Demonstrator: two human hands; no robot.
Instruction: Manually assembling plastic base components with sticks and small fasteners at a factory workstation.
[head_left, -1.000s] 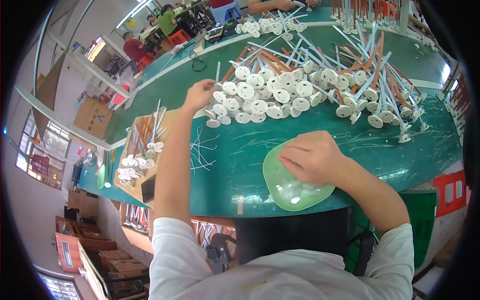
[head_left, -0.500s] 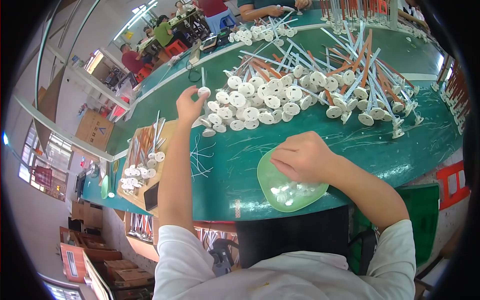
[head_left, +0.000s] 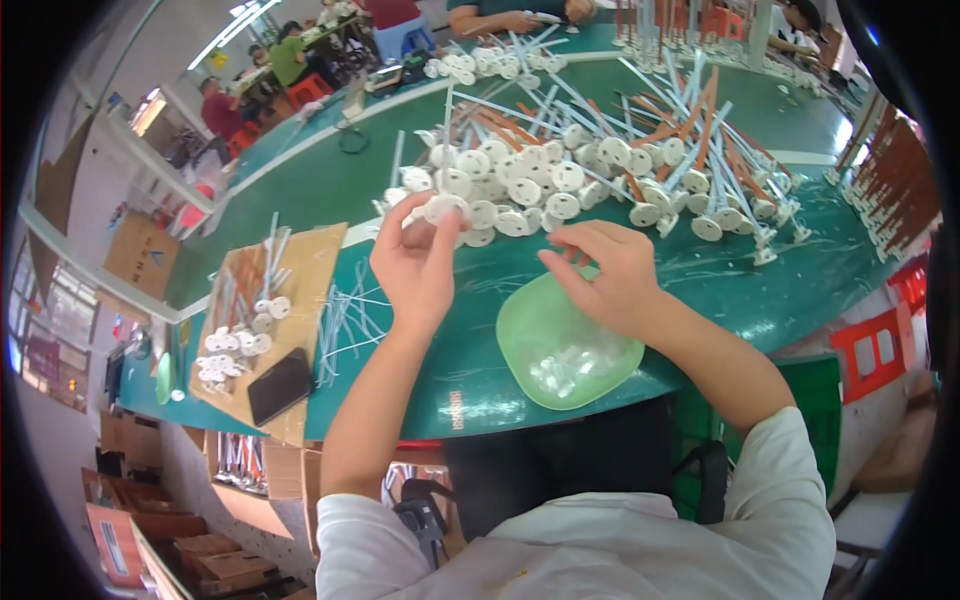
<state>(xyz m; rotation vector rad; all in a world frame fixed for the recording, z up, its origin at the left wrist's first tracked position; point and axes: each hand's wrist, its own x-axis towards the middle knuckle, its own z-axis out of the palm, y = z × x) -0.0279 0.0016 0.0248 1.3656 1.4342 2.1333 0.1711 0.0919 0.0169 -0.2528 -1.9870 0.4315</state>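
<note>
My left hand [head_left: 415, 270] pinches a white round disc [head_left: 446, 208] with a thin pale strip standing up from it, held in front of the big heap. My right hand [head_left: 612, 275] is raised over the far rim of a light green bowl [head_left: 515, 330], its thumb and forefinger drawn together. What sits at those fingertips is too small to make out. Small clear pieces [head_left: 572, 372] lie in the bowl. Behind both hands spreads a heap of similar white discs [head_left: 523, 192] with grey-blue and brown strips.
At left, a cardboard sheet [head_left: 315, 285] carries more discs with strips and a dark phone [head_left: 280, 387]. Loose white ties [head_left: 350, 325] lie beside it. A red stool [head_left: 870, 345] stands at the right. Across the table, another person's arms [head_left: 500, 20] are at work.
My left hand has come nearer and rightward with the disc. My right hand has lifted from inside the bowl toward its far rim and the left hand. The view has shifted slightly.
</note>
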